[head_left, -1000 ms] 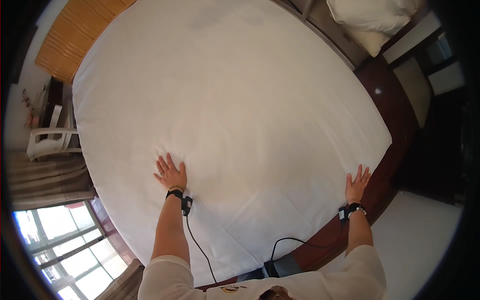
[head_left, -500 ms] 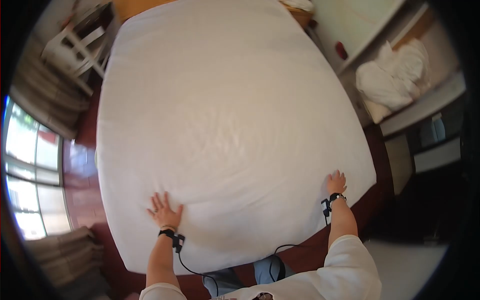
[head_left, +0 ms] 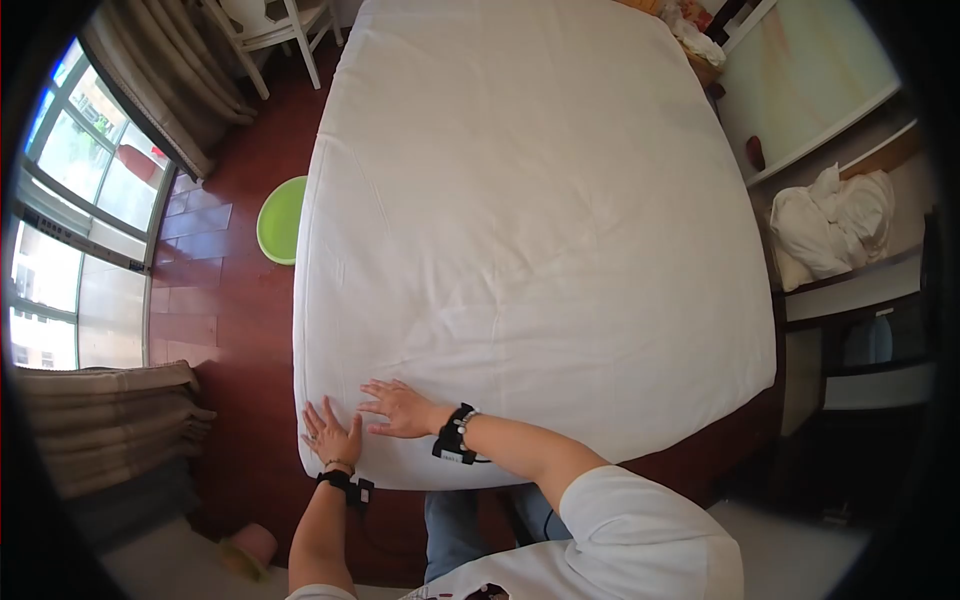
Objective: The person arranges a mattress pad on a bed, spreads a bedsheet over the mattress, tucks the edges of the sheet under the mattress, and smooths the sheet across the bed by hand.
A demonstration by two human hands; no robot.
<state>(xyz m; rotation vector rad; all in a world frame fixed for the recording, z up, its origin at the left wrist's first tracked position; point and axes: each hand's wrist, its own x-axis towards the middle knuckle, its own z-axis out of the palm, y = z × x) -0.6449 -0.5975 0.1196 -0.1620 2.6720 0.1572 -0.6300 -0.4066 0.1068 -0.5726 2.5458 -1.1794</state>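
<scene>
A white sheet (head_left: 560,220) covers the mattress in front of me, with soft wrinkles across its middle. My left hand (head_left: 332,436) lies on the sheet near the mattress's near left corner, fingers spread and holding nothing. Just to its right, my right hand (head_left: 405,409) rests on the sheet with its fingers stretched toward the left. The two hands are close together but apart. Each wrist wears a black strap with a small device on it.
A green basin (head_left: 281,222) stands on the red floor (head_left: 200,320), partly hidden by the bed's left side. A white chair (head_left: 270,32) is at the far left. White bundled cloth (head_left: 835,220) lies on a shelf at right. Curtains (head_left: 120,425) hang by the window.
My right hand has crossed from the right side of the bed to beside my left hand. The view has turned left, bringing the green basin into sight.
</scene>
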